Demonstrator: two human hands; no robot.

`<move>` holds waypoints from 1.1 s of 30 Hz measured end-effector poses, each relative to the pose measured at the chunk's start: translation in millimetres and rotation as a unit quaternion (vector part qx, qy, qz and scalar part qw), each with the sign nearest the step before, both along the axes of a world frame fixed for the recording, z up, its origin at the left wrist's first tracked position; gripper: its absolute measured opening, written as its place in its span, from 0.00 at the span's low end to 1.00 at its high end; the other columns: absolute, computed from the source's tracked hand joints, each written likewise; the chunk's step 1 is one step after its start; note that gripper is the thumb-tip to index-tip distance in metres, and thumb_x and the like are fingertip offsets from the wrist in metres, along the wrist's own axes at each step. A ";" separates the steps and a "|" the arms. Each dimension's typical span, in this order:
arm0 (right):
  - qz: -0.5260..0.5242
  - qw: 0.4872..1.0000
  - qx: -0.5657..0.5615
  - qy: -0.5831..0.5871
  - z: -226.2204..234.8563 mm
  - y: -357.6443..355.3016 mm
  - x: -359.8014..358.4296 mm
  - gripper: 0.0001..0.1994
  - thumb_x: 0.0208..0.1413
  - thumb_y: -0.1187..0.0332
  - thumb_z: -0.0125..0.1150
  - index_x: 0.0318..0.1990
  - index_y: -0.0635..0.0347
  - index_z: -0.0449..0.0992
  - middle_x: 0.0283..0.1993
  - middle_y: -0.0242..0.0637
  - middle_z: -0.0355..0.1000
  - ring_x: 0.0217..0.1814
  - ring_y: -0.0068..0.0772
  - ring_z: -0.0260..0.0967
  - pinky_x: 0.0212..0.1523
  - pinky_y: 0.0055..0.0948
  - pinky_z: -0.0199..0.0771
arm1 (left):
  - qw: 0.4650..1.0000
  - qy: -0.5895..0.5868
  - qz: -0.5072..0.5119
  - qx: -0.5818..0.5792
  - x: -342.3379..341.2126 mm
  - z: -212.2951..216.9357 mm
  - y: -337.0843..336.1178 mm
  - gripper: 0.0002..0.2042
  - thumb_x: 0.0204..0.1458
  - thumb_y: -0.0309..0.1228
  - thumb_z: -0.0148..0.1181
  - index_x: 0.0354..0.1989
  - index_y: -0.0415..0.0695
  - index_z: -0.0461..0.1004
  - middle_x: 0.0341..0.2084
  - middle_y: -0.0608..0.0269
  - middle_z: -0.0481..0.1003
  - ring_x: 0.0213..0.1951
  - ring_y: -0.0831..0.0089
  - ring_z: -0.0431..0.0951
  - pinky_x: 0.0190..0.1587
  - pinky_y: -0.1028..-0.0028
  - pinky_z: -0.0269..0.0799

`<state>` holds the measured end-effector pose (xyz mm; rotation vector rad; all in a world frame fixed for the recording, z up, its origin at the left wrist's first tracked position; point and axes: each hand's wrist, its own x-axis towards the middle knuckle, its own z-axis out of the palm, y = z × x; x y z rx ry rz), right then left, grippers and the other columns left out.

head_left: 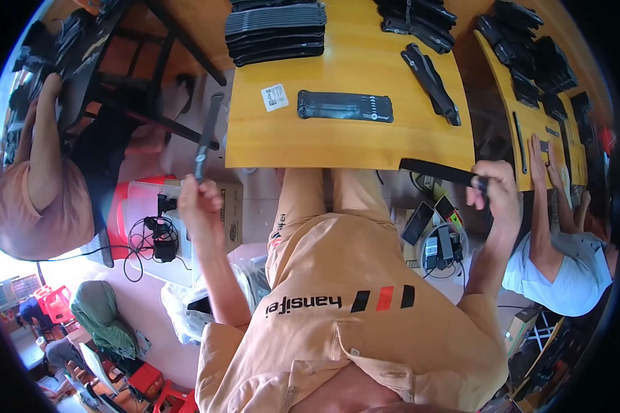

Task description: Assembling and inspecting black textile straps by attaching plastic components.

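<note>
My left hand point(201, 201) is closed around the lower end of a narrow black strap point(208, 134), which points up past the table's left edge. My right hand point(494, 189) grips the end of another black strap point(434, 169), which sticks out leftward along the table's front edge. Between them on the yellow table point(351, 148) lies a flat, wide black band point(344, 107) with small light markings at its right end. A white square label point(275, 98) is to the left of it. Farther right lies a folded black strap point(430, 82), set at a slant.
A stack of folded black bands point(275, 31) and a tied bundle point(417, 24) stand at the table's far side. Tangled black cables point(155, 237) hang at left; a clear tub point(444, 248) holds devices below right. Co-workers sit left point(45, 199) and right point(561, 265).
</note>
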<state>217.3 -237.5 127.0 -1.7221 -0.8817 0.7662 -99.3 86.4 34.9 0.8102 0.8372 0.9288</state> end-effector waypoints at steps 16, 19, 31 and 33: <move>-0.082 0.995 -0.002 -0.059 -12.9 4.6 1.1 0.16 0.37 0.88 0.47 0.36 0.71 0.76 0.26 0.37 0.70 0.28 0.22 0.70 0.26 0.14 0.69 | 0.976 0.186 -0.033 -0.106 76.8 -72.9 -51.7 0.22 0.58 0.47 0.40 0.27 0.38 0.67 0.18 0.59 0.71 0.13 0.74 0.69 0.15 0.79 0.65; -0.074 0.997 -0.013 -0.013 -9.1 2.5 3.2 0.18 0.33 0.88 0.46 0.35 0.71 0.75 0.27 0.37 0.70 0.27 0.22 0.69 0.26 0.15 0.68 | 0.967 0.248 -0.027 -0.059 49.7 -76.4 -39.7 0.21 0.57 0.45 0.43 0.31 0.36 0.69 0.22 0.57 0.73 0.14 0.73 0.71 0.17 0.79 0.67; 0.067 0.995 0.068 0.018 -26.0 101.7 -34.8 0.18 0.35 0.88 0.45 0.36 0.69 0.75 0.27 0.38 0.70 0.29 0.26 0.69 0.31 0.20 0.67 | 0.817 0.054 -0.556 0.139 131.0 37.8 -70.8 0.11 0.51 0.28 0.56 0.42 0.37 0.70 0.22 0.67 0.70 0.26 0.82 0.69 0.30 0.82 0.66; 0.017 0.996 0.060 0.066 -47.1 94.5 -28.7 0.16 0.38 0.89 0.47 0.37 0.71 0.74 0.27 0.36 0.69 0.28 0.23 0.68 0.31 0.17 0.67 | 0.794 0.097 -0.589 0.116 124.0 26.6 -50.2 0.11 0.51 0.27 0.56 0.41 0.36 0.71 0.21 0.68 0.69 0.25 0.83 0.68 0.29 0.82 0.65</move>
